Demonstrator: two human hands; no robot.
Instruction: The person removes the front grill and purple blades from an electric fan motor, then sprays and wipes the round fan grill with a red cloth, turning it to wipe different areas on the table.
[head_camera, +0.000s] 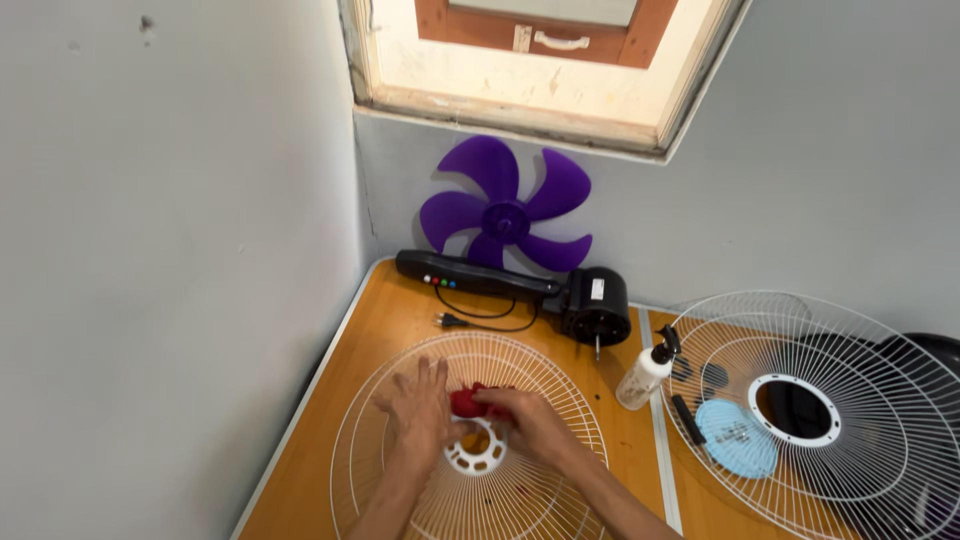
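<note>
Right now I am pressing my left hand (418, 408) flat, fingers spread, on the white fan grille (380, 470) at lower centre, while my right hand (530, 418) is gripping a red cloth (466, 401) lying between both hands, just above the grille's hub ring (478, 455).

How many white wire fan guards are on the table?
2: one guard lies under the hands at the left; the other guard lies at the right, partly cut off.
</note>
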